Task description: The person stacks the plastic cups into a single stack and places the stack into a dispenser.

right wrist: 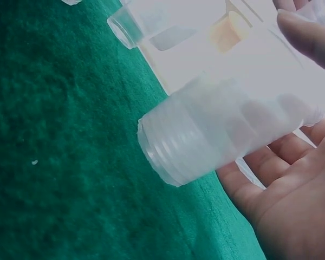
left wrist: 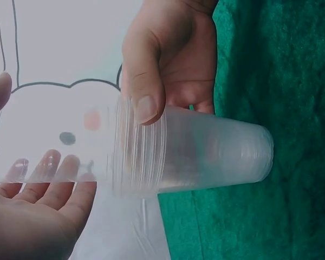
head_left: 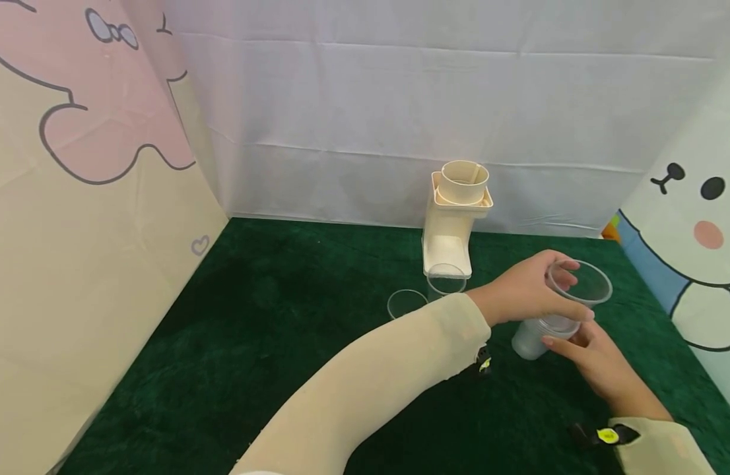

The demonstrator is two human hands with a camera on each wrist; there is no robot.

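You are working toward the right edge of the bench, where you are holding the cup stack tilted, its base slanting down toward the cloth; whether it is touching, you cannot tell. Your right hand is gripping the stack below its rims, its fingers clamped round the wall. Your left hand is pinching the upper cup, thumb and fingers clamped on opposite sides. Whether that cup is coming out or going in is not showing, so be keeping it in line with the stack, turning it gently if it is sticking and squeezing lightly, since thin plastic is likely to buckle. Be minding your left sleeve beside the two clear cups, near the cream holder at the back edge.
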